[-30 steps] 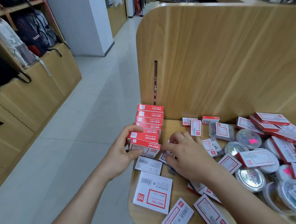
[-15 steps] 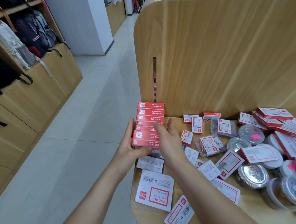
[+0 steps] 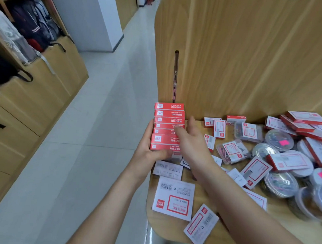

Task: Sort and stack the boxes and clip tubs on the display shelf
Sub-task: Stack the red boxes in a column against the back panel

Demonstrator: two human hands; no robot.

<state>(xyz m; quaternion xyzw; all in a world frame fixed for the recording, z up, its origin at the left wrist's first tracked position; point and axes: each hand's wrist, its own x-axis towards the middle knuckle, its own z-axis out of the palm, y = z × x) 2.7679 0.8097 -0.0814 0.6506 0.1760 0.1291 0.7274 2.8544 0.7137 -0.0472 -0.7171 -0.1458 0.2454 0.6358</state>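
Note:
A stack of several red staple boxes [image 3: 168, 120] stands at the shelf's left edge against the wooden back panel. My left hand [image 3: 149, 151] grips the lowest boxes from the left side, thumb under the front. My right hand [image 3: 192, 142] rests flat against the stack's right side, fingers apart, holding nothing. Loose white-and-red boxes [image 3: 173, 198] lie flat on the wooden shelf [image 3: 168, 229] in front of the stack. Round clear clip tubs [image 3: 280, 184] crowd the right side.
More red boxes [image 3: 303, 121] are piled at the far right over the tubs. A tall wooden back panel [image 3: 245, 51] rises behind the shelf. A tiled aisle [image 3: 91, 136] runs on the left, beside cabinets with backpacks [image 3: 30, 27].
My right hand has left the loose boxes in the middle and moved up to the stack's right side. My left hand has stayed on the lowest boxes.

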